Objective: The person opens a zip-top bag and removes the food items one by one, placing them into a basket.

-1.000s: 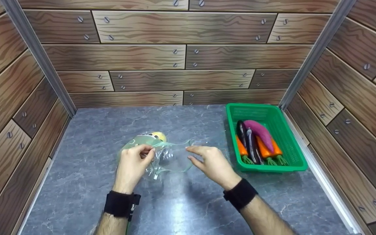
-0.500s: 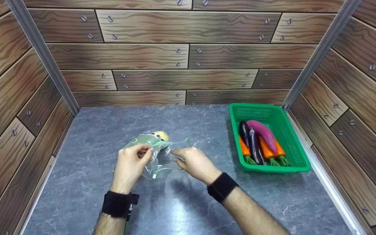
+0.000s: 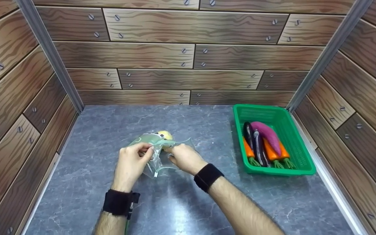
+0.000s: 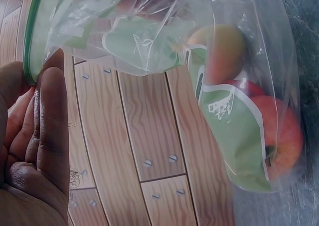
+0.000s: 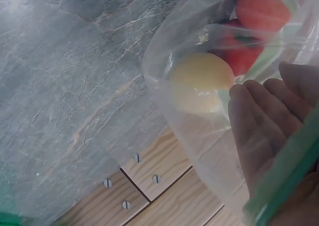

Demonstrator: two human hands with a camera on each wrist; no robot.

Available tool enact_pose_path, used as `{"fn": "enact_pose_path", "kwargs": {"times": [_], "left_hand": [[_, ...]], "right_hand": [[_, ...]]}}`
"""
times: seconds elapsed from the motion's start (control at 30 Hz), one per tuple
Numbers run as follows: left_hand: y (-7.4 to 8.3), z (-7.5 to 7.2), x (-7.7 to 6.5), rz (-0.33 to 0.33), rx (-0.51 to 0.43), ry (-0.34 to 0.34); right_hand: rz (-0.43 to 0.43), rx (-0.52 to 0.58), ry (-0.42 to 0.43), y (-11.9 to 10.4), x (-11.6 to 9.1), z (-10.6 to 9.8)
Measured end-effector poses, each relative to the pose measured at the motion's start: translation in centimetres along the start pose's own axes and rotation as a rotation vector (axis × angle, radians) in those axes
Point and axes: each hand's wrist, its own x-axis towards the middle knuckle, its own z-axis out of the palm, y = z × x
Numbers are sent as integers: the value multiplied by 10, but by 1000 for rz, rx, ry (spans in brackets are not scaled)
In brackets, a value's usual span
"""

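A clear zip bag with a green zip edge and green print lies mid-table with its mouth spread. My left hand pinches the bag's rim between thumb and fingertips. Inside the mouth is my right hand, its fingers extended toward a yellowish round fruit. Two red fruits lie deeper in the bag; one shows as a red apple in the left wrist view. Plastic and the green print partly cover the fruit.
A green plastic basket at the right holds dark eggplants, orange carrots and a long purple sweet potato. Wood-patterned walls enclose the grey marbled table at the back and sides.
My right hand has moved left from beside the bag's mouth to inside it. My left hand has kept its pinch on the rim. The head view has shifted slightly.
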Motion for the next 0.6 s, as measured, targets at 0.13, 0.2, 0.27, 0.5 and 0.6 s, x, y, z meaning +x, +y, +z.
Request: {"fn": "enact_pose_path", "kwargs": {"times": [0.13,0.2,0.27,0.5,0.6], "left_hand": [[-1,-1,1,-8,0,-5],[-1,-1,2,-9,-1,-8],[-1,-1,2,-8,-7,-9],[-2,0,2,3,-25,-4],[-3,0,3,4,-21,3]], "right_hand": [[6,-26,-18,0,6,5],[0,-44,-31,1,8,8],[-3,-49,-37,2,11,11],[57,3,-24,9,16,17],[64,6,-4,11,18,19]]}}
